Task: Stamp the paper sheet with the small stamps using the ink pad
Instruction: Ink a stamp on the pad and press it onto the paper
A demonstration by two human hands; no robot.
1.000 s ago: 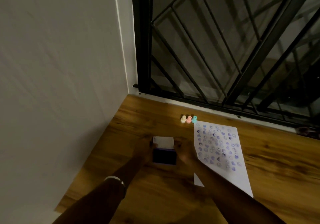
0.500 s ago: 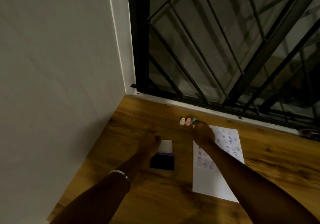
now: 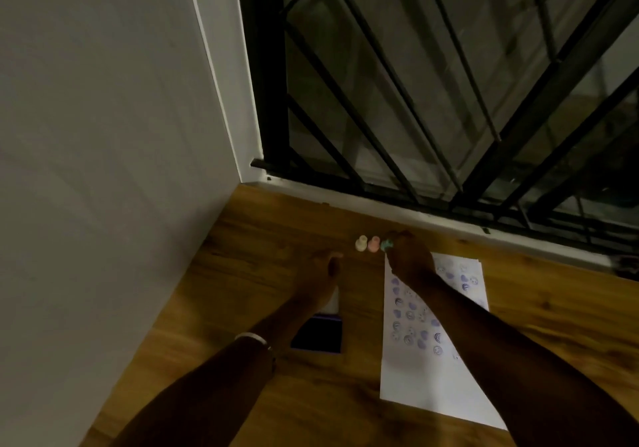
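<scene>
right hand (image 3: 409,261) now gripping teal stamp (image 3: 385,245)

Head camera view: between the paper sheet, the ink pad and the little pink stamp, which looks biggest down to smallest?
1. Paper sheet, clearly largest.
2. Ink pad, partly hidden by the left forearm.
3. Pink stamp, smallest; it stands farthest from the camera, but the gap is too wide for that to matter.
</scene>
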